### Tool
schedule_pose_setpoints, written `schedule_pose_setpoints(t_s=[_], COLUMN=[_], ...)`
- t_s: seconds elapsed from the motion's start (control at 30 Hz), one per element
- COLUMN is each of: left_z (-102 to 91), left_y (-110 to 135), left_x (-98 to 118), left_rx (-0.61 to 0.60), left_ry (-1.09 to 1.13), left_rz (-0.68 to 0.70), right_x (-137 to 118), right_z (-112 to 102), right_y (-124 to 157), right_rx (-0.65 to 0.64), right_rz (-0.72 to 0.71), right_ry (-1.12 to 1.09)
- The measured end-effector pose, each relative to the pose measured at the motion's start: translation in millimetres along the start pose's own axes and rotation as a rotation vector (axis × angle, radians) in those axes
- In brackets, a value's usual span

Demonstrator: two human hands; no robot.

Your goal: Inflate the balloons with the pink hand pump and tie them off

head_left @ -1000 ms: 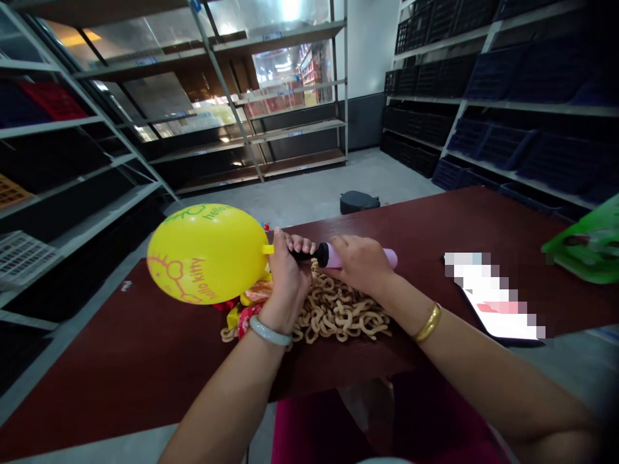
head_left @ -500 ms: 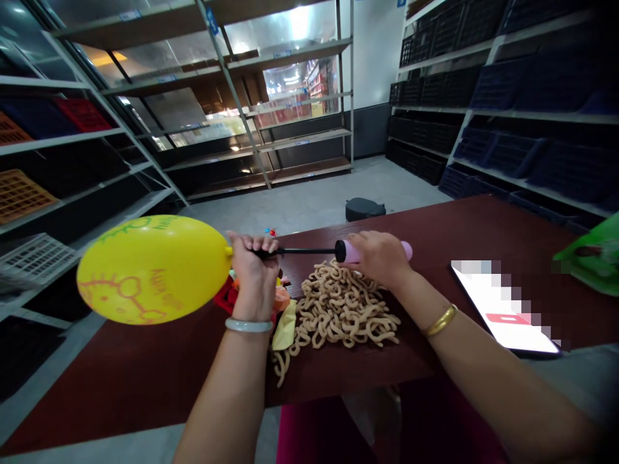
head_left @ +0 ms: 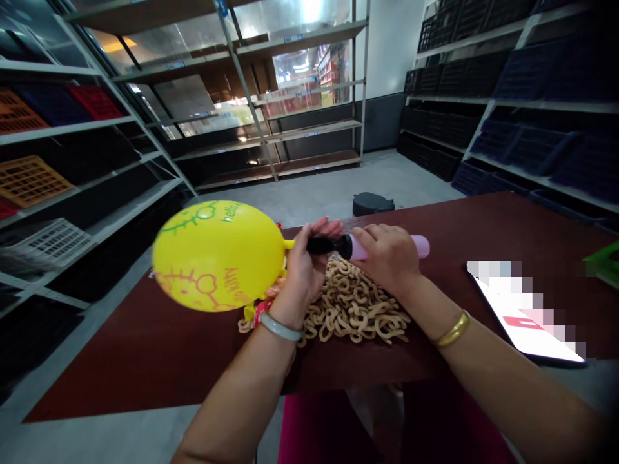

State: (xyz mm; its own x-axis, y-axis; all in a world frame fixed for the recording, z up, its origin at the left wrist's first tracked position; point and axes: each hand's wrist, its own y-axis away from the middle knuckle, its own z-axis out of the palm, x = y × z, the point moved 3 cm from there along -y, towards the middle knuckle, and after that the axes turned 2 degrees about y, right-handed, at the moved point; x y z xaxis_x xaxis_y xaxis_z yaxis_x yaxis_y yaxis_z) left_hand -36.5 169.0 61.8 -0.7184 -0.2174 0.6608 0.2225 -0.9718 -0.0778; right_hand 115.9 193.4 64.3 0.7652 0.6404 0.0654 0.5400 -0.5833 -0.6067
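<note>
A yellow balloon [head_left: 217, 254] with red and green print floats inflated just above the dark red table [head_left: 145, 361], its neck fitted on the black nozzle of a pink hand pump [head_left: 387, 247]. My left hand [head_left: 302, 267] is closed round the balloon's neck and the nozzle end. My right hand [head_left: 387, 254] grips the pink barrel, pushed in close to the left hand. Below both hands lies a heap of tan hook-shaped pieces [head_left: 358, 309].
A phone [head_left: 527, 316] with a lit screen lies on the table to the right, and a green object [head_left: 604, 264] sits at the far right edge. Uninflated coloured balloons [head_left: 256, 312] peek out under the left wrist. Metal shelving lines both sides; a dark bag [head_left: 372, 203] sits on the floor beyond.
The pump was drawn out half a second ago with the rod showing; now it is pushed in again and my hands are close together. The balloon swung back right.
</note>
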Motion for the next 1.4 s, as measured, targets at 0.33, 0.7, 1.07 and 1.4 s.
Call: schedule_pose_setpoints(t_s=[0.33, 0.7, 1.07, 1.4], left_z=[-4.0, -35.6, -20.9, 0.2], left_y=[3.0, -19.6, -12.5, -1.3], left_x=[-10.9, 75.7, 65.3, -6.4], left_rx=[0.048, 0.170, 0.108, -0.034], left_ry=[0.031, 0.138, 0.110, 0.117], left_rz=[0.070, 0.251, 0.286, 0.128], right_x=[-10.3, 10.6, 9.9, -17.2], right_z=[8.0, 12.2, 1.3, 6.0], right_y=[1.5, -0.9, -0.4, 1.9], right_rx=[-0.081, -0.101, -0.076, -0.101], right_rz=[-0.096, -0.053, -0.044, -0.070], right_ry=[-0.041, -0.043, 0.016, -0.044])
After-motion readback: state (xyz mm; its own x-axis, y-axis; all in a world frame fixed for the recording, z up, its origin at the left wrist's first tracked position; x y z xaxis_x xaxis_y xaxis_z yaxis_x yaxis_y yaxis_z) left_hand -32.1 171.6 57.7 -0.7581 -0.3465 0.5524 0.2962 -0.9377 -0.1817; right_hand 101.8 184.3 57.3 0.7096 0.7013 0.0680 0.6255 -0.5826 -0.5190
